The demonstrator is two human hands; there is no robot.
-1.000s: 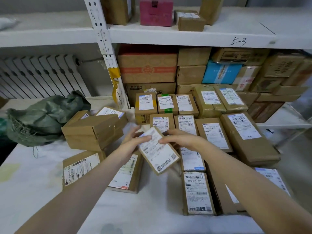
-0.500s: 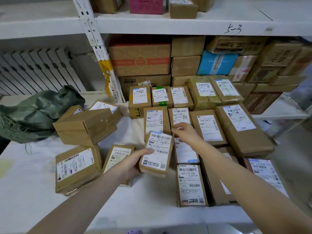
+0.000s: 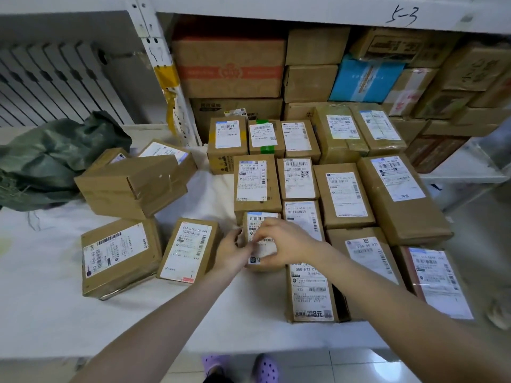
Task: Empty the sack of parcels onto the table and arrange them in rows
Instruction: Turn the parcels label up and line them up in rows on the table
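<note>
I have both hands on the small parcel (image 3: 258, 221), which lies label-up about mid-table, nearer the near edge than the far one. Its long axis runs from the near edge toward the far edge, barcode end away from me. My left hand (image 3: 231, 252) has its fingers curled against the parcel's left side, and my right hand (image 3: 287, 244) is cupped over the label with fingers wrapped round the right edge, so both have hold of it. Its far end touches a larger labelled parcel (image 3: 255, 183), and its right side lies along a narrow parcel (image 3: 304, 219); a long parcel (image 3: 311, 294) sits just right of its near end. These close off the far and right sides; the rows carry on toward the table's (image 3: 55, 313) right edge. To the left, apart from it, lie two loose parcels (image 3: 188, 250) (image 3: 119, 255), with a tilted stack of boxes (image 3: 132, 183) behind them. The crumpled green sack (image 3: 55, 161) lies at the far left corner.
</note>
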